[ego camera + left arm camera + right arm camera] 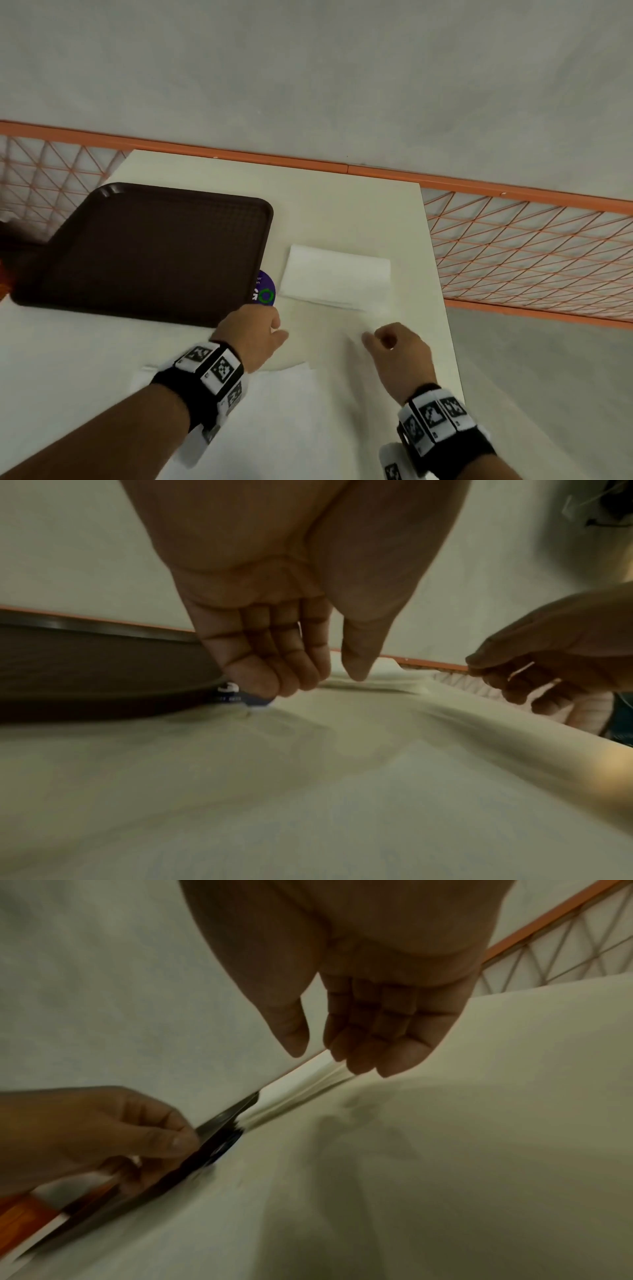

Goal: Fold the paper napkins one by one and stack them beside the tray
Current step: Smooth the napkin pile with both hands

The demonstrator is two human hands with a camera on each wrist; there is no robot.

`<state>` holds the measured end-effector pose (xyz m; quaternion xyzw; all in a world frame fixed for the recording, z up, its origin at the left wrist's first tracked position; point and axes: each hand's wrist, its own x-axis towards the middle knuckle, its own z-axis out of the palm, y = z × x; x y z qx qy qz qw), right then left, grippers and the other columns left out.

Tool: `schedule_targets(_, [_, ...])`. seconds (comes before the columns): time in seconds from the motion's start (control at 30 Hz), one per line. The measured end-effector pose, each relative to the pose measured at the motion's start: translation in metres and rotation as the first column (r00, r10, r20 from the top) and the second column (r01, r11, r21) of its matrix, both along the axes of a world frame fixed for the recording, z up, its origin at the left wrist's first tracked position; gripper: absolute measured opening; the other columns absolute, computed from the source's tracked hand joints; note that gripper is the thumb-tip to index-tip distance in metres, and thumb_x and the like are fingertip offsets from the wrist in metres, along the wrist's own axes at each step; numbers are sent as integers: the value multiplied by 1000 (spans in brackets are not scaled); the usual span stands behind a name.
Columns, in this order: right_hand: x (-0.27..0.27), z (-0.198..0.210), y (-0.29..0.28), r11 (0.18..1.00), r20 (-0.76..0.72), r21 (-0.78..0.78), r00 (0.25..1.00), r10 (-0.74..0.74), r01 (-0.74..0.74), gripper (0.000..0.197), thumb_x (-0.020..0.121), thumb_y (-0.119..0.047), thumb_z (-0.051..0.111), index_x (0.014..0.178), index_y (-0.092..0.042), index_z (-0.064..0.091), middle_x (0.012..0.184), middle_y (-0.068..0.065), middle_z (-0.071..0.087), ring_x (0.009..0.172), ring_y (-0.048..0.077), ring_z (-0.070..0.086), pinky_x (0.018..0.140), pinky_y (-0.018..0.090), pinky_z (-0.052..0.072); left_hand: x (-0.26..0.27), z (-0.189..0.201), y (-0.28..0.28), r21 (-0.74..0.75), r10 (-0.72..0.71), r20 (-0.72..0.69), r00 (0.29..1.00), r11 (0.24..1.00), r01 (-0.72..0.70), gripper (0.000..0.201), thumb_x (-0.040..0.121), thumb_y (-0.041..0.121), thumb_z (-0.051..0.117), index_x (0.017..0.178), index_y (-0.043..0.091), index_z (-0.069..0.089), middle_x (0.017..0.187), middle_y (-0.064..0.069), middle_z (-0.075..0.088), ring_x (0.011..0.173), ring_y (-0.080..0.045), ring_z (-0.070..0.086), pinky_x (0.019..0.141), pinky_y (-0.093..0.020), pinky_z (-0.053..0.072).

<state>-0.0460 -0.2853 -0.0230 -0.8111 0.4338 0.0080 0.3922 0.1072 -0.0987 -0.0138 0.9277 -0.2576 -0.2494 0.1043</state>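
A stack of folded white napkins [335, 277] lies on the cream table just right of the dark brown tray [154, 246]. My left hand [279, 330] hovers near the tray's front right corner with its fingers loosely curled and nothing in them. My right hand [371, 339] hangs just short of the stack's front edge, also relaxed and holding nothing. A flat unfolded napkin [284, 404] lies under my wrists. The left wrist view shows the left hand [325, 683] slack above the table. The right wrist view shows the right hand [325, 1058] slack in front of the folded napkins [308, 1085].
A round purple sticker [265, 289] peeks out from under the tray's right edge. An orange wire-mesh barrier [531, 246] runs behind and to the right of the table. The table's right edge [442, 291] is close to the stack.
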Motion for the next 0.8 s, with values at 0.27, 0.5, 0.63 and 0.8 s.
schedule_targets(0.27, [-60, -16, 73, 950, -181, 65, 932, 313, -306, 16, 82, -47, 61, 82, -33, 52, 89, -11, 64, 86, 12, 61, 77, 24, 48, -64, -13, 23, 195, -173, -21, 985, 965, 173, 48, 86, 46, 61, 126, 21, 48, 126, 1, 47, 118, -20, 45, 99, -34, 39])
schedule_targets(0.5, [-73, -17, 96, 841, -270, -7, 811, 519, -541, 39, 87, -55, 51, 109, -23, 53, 96, -7, 41, 86, 15, 40, 74, 26, 35, -76, -9, 15, 194, -224, 33, 974, 957, 214, 25, 93, 29, 53, 116, 19, 52, 118, -1, 59, 110, -22, 54, 92, -32, 38])
schedule_targets(0.63, [-75, -21, 96, 836, -227, 41, 810, 541, -547, 42, 82, -66, 50, 99, -27, 52, 95, -7, 43, 85, 15, 43, 70, 25, 38, -75, 9, 27, 15, -220, -93, 971, 975, 222, 17, 92, 29, 53, 103, 20, 62, 101, 0, 65, 94, -20, 59, 79, -28, 45])
schedule_targets(0.8, [-80, -14, 83, 882, -74, 162, 886, 457, -442, 28, 81, -52, 63, 96, -29, 61, 96, -8, 62, 85, 12, 57, 70, 21, 44, -59, 27, 47, -399, -64, -321, 945, 914, -73, 9, 89, 26, 64, 89, 18, 63, 83, -4, 68, 78, -15, 61, 78, -35, 50])
